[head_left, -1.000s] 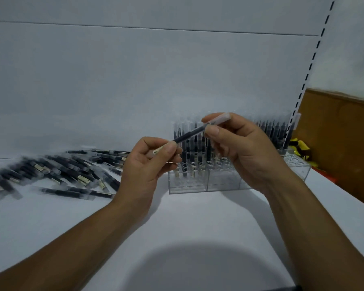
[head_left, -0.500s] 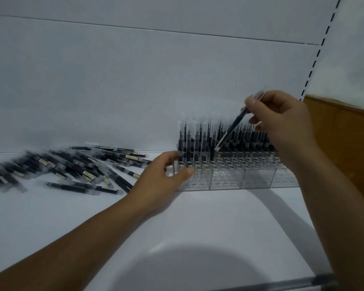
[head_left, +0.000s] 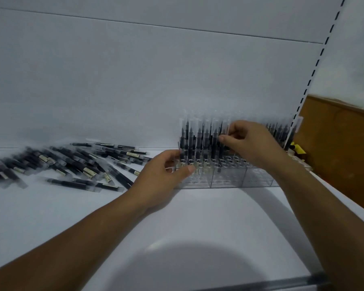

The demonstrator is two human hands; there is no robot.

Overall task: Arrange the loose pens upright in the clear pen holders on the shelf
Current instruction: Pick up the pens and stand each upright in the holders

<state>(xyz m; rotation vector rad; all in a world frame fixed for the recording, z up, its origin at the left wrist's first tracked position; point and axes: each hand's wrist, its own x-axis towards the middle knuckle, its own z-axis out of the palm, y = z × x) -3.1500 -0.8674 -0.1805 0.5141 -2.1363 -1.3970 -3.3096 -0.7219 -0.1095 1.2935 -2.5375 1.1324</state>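
Bracing the row of clear pen holders [head_left: 227,181] with my left hand [head_left: 164,175], I have the thumb laid across the front face of the leftmost block and the fingers curled round its left end. My right hand [head_left: 252,141] is raised over the middle of the row, thumb and fingertips pinching a pen [head_left: 226,126] near its clear cap. That pen stands close to upright among the standing pens [head_left: 195,139] already in their holes, but its lower end is hidden behind them, so I cannot tell whether it is seated. My two hands are apart, the left low at the corner, the right higher and further along.

Several round holes in the front rows just right of my left thumb hold nothing. The holders sit on the white shelf [head_left: 198,217], back against the pale back panel [head_left: 135,80]. The loose pens [head_left: 76,162] lie flat in a blurred heap on the shelf to the left, the nearest just beside my left wrist. Off to the right are a slotted upright [head_left: 315,66], a brown board [head_left: 340,143] and something yellow [head_left: 297,148] at the far end of the row
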